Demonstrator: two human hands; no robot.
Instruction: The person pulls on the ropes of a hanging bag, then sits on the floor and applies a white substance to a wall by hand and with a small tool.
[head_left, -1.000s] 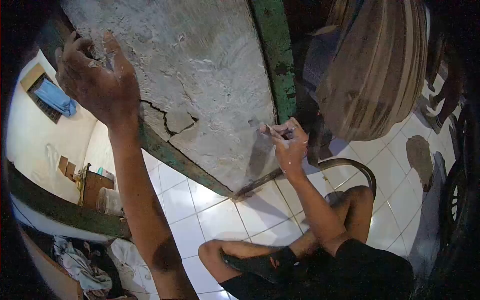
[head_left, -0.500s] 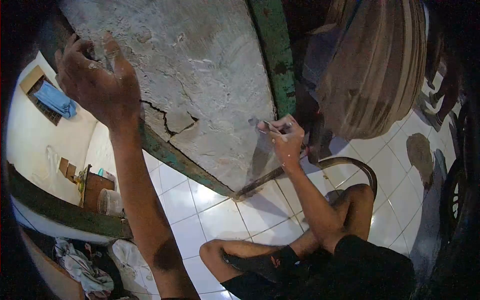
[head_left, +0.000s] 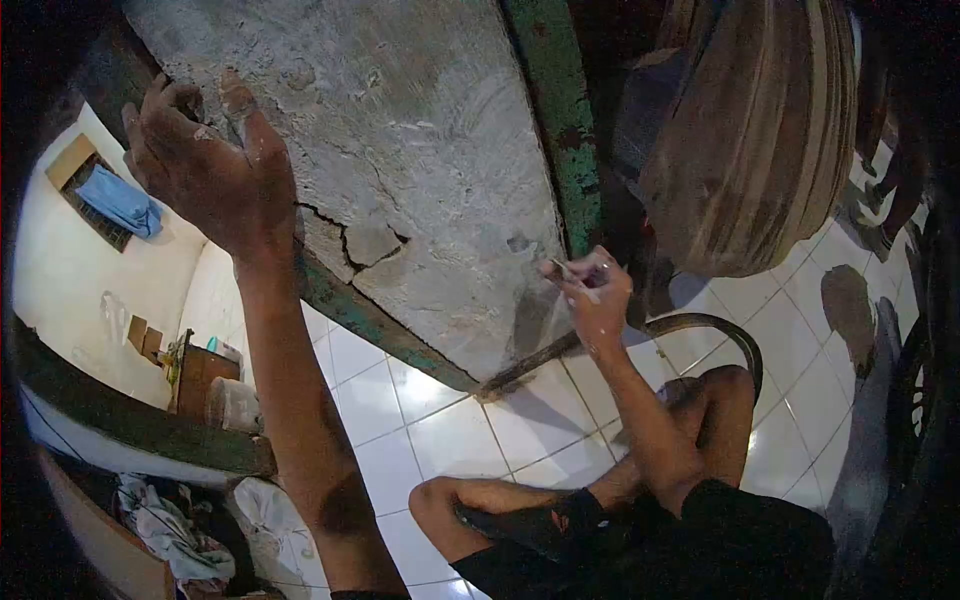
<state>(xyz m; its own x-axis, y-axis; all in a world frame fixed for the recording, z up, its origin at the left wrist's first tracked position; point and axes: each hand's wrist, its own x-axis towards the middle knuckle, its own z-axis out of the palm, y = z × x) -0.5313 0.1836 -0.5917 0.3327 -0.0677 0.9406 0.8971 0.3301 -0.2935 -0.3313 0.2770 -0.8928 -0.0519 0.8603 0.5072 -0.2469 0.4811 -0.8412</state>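
The frame [head_left: 572, 150] is painted green, the panel [head_left: 440, 160] is coloured grey, the hanging cloth [head_left: 755, 160] is striped in browns — and the white floor [head_left: 450, 440] is gridded with darker lines.

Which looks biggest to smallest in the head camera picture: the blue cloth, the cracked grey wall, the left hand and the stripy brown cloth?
1. Cracked grey wall
2. Stripy brown cloth
3. Left hand
4. Blue cloth
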